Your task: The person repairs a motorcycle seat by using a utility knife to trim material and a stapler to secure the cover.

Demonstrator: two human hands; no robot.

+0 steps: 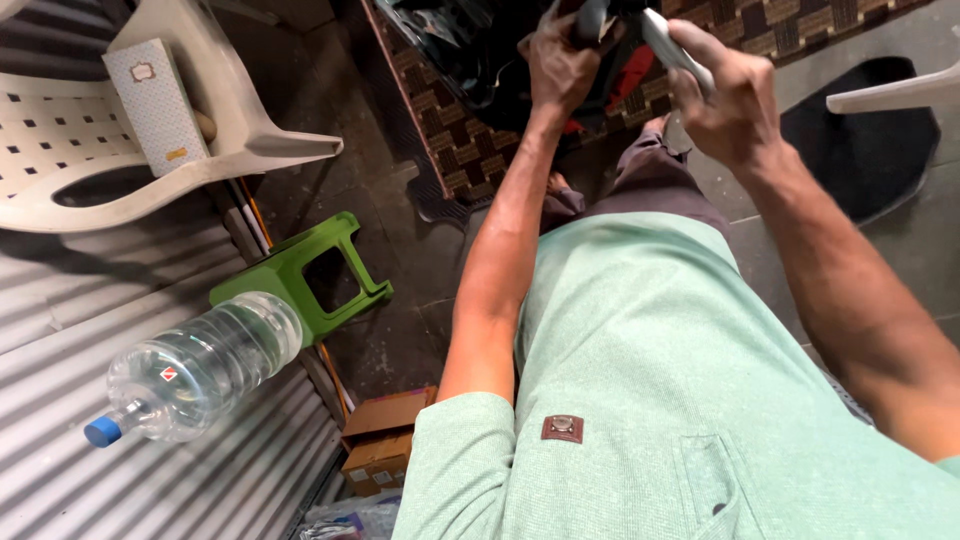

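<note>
My left hand [560, 62] is closed around a dark object [592, 20] at the top edge of the view, with a red part [632, 72] showing beside it. What the object is I cannot tell. My right hand [725, 100] grips a slim grey-white tool [668, 45] whose end points toward that dark object. Both hands are held out in front of my green shirt [640, 380], close together and above a brown patterned mat [470, 140]. The top frame edge cuts off the upper part of the dark object.
A white plastic chair [250, 140] holds a pale patterned box [155, 100] at the left. Below it stand a green plastic stool [300, 275], a large clear water bottle with a blue cap [195, 370] and cardboard boxes [385, 435]. A black round mat [865, 140] lies at right.
</note>
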